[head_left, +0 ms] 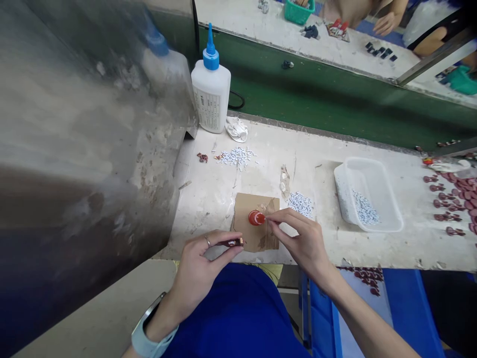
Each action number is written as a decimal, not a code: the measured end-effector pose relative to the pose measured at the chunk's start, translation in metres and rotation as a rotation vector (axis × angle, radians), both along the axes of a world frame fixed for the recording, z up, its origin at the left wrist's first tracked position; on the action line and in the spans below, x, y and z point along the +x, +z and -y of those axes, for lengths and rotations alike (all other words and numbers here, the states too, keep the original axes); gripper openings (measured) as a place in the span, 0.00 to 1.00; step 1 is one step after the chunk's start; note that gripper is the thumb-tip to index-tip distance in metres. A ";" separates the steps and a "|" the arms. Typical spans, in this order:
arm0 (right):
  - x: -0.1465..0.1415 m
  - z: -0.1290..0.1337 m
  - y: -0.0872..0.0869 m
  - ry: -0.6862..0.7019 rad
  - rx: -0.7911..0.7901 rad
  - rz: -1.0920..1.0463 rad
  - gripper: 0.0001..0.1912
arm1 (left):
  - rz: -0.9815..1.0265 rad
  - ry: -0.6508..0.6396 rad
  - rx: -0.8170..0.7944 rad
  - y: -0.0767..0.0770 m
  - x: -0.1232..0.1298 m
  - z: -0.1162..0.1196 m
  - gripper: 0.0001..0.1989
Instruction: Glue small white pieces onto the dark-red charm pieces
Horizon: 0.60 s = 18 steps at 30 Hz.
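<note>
Head view: left hand (201,262) pinches the dark piece (234,242), its long axis running sideways.

"What's that person wearing?"
"Deep blue clothing (231,318), plain as far as I can see, down at six o'clock."
"And on the left hand (201,263)?"
"A thin, silvery ring (207,242) around one finger. Then, toward seven o'clock, a wristwatch (153,308): silvery edge, smooth, wide strap (143,343) in pale mint-blue."
</note>
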State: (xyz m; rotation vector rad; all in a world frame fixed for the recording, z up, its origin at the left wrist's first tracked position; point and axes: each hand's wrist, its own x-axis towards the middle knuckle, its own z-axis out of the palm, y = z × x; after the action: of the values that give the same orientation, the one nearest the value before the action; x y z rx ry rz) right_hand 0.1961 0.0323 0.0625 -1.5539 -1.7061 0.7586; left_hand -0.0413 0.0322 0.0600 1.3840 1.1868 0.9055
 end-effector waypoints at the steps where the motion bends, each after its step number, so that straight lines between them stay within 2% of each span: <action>1: -0.002 0.002 0.004 -0.006 -0.004 -0.023 0.07 | 0.007 0.006 0.006 0.001 0.003 0.000 0.08; 5: -0.013 0.012 0.018 -0.030 -0.075 -0.218 0.04 | 0.030 0.019 0.028 0.005 0.014 0.001 0.08; 9: -0.021 0.018 0.026 -0.024 -0.154 -0.411 0.05 | 0.064 0.017 0.049 0.008 0.020 0.001 0.09; 18: -0.025 0.015 0.024 0.017 -0.193 -0.483 0.06 | 0.078 -0.008 0.068 0.010 0.022 -0.002 0.11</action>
State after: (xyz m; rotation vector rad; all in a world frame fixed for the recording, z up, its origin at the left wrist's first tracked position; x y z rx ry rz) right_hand 0.1710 0.0169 0.0869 -1.3383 -1.3193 1.2241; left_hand -0.0192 0.0346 0.0699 1.3941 1.0992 0.9936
